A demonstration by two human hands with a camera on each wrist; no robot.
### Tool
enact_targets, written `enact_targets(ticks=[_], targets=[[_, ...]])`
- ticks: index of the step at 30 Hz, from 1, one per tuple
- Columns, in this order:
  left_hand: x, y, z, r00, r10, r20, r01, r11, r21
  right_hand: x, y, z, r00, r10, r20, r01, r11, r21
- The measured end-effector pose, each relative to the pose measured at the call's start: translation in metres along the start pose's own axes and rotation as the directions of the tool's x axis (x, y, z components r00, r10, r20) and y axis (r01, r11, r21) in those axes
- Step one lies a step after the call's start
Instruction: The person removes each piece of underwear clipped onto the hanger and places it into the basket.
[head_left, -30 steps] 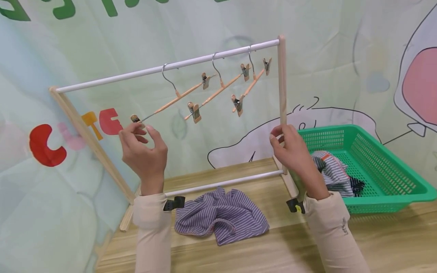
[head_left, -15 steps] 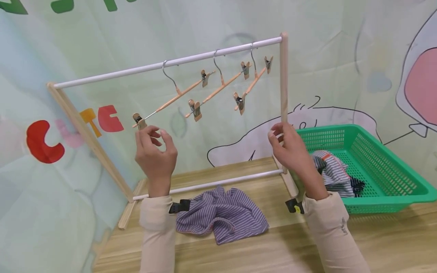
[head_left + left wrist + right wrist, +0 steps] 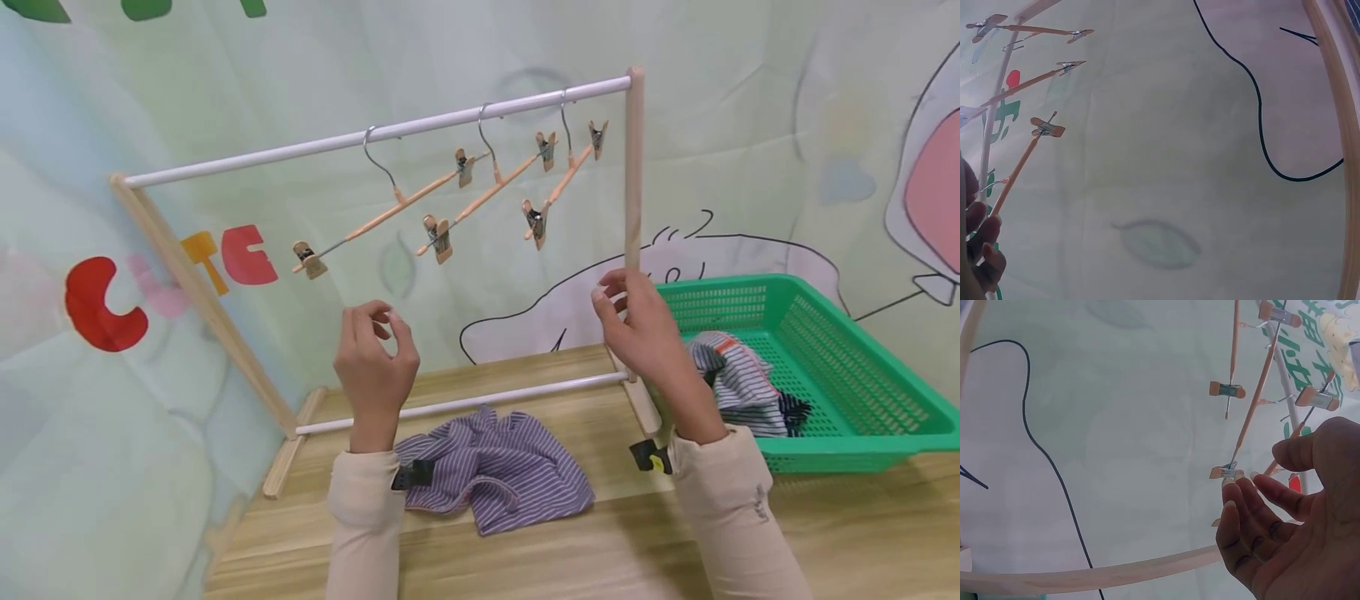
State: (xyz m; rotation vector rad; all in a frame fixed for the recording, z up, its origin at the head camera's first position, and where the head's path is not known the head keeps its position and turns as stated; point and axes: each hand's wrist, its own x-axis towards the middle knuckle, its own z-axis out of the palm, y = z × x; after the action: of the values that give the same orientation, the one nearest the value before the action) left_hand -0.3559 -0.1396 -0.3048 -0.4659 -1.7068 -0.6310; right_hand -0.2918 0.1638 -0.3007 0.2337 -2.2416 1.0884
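Observation:
Three clip hangers hang from the white top rail of a small wooden rack (image 3: 633,183). The leftmost hanger (image 3: 375,223) is nearest to my left hand (image 3: 375,358), which is in the air below it with loosely curled fingers and nothing in them. My right hand (image 3: 637,321) hovers near the rack's right post, fingers loosely bent and holding nothing. The middle hanger (image 3: 483,200) and the right hanger (image 3: 566,179) hang between the hands, higher up. On the table below lies a crumpled purple striped cloth garment (image 3: 510,471), partly behind the left wrist strap.
A green plastic basket (image 3: 840,446) stands at the right, with striped clothes (image 3: 738,387) inside. The rack's lower white rail (image 3: 517,393) runs just behind the purple garment. A printed curtain (image 3: 360,67) hangs behind the rack.
My left hand has come away from the left clip of the leftmost hanger, moving right and down. The right hand has stayed nearly still, and the view has shifted slightly.

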Motion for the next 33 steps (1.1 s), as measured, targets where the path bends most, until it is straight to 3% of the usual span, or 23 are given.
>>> enact_targets(ticks=[15,24,30,33], targets=[[0.004,0.011,-0.018,0.999,0.016,-0.036,-0.017,1.0,-0.025,0.001,-0.007,-0.001,1.0,-0.01,0.022,0.01,1.0,0.012],[0.003,0.016,-0.023,0.995,0.014,0.096,-0.009,0.998,-0.055,-0.007,-0.008,0.005,0.994,0.011,0.11,-0.009,1.0,-0.024],[0.001,0.019,-0.024,0.99,0.01,0.142,-0.002,0.998,-0.057,-0.009,-0.007,0.013,0.986,-0.064,0.151,0.069,0.997,-0.025],[0.002,0.02,-0.023,0.986,-0.002,0.166,0.015,0.997,-0.072,-0.008,-0.01,0.017,0.983,-0.055,0.177,0.063,0.997,-0.041]])
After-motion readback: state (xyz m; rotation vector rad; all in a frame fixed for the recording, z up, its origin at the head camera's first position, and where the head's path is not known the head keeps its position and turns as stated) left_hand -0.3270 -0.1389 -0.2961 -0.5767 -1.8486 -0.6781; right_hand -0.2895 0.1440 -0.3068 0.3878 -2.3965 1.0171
